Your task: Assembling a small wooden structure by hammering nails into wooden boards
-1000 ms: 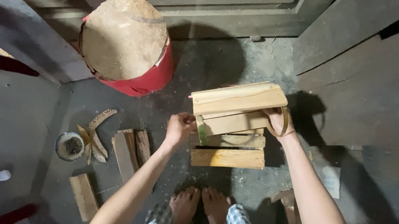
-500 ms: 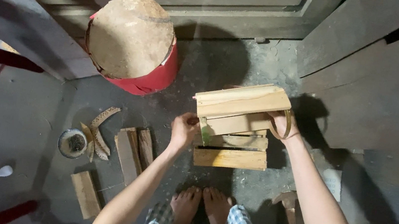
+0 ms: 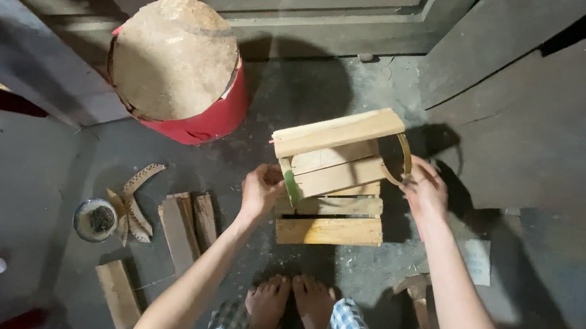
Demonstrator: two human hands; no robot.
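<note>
A small crate of pale wooden slats (image 3: 332, 173) stands on the grey floor in front of my bare feet (image 3: 291, 308). My left hand (image 3: 261, 189) grips its left side, at a green strip on the corner. My right hand (image 3: 424, 190) holds the right side, where a thin curved band arcs off the crate's end. The top slat sits tilted, higher on the right.
A red drum with a round brownish lid (image 3: 175, 66) stands at the back left. Loose wood pieces (image 3: 187, 222), curved scraps (image 3: 136, 194) and a small round tin (image 3: 95, 219) lie to the left. Another plank (image 3: 118, 293) lies near the bottom left. Dark panels lean at the right.
The view has shifted slightly; both hands stay on the crate's sides, and the crate has barely moved.
</note>
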